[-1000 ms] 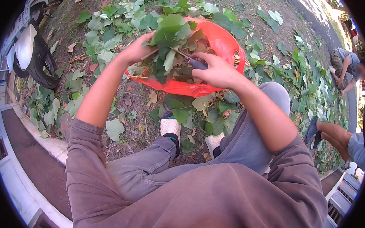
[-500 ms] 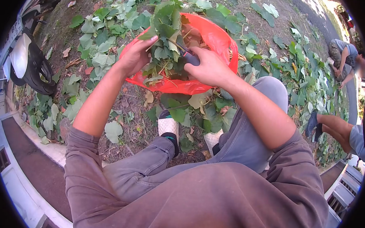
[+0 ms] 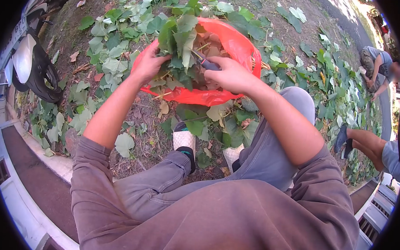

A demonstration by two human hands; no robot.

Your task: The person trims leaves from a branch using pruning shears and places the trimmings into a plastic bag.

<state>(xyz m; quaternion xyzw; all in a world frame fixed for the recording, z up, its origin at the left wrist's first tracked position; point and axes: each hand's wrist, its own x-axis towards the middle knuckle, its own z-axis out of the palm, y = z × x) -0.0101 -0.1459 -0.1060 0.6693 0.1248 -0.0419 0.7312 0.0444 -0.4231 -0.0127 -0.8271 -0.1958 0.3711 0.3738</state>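
My left hand point(image 3: 150, 64) is closed around the stems of a bunch of green leaves point(image 3: 182, 39), which stands up over the mouth of a red plastic bag point(image 3: 237, 37). In my right hand point(image 3: 231, 75) are dark-handled scissors point(image 3: 208, 64), their blade end pointing into the leaves and partly hidden by them. The bag lies wide open on the ground in front of my feet, with dry brownish leaves and cut stems inside. My left fingertips are partly covered by foliage.
Cut leafy vines point(image 3: 115, 65) cover much of the soil around the bag. A motorcycle point(image 3: 35, 68) stands at the left. At the right, one person point(image 3: 379, 66) crouches near the paved path, and another person's leg point(image 3: 364, 141) reaches in. A low ledge point(image 3: 42, 156) runs along the lower left.
My left hand has shifted slightly down and left, and the leaf bunch has turned and moved a little. The scissors have moved slightly to the right with my right hand.
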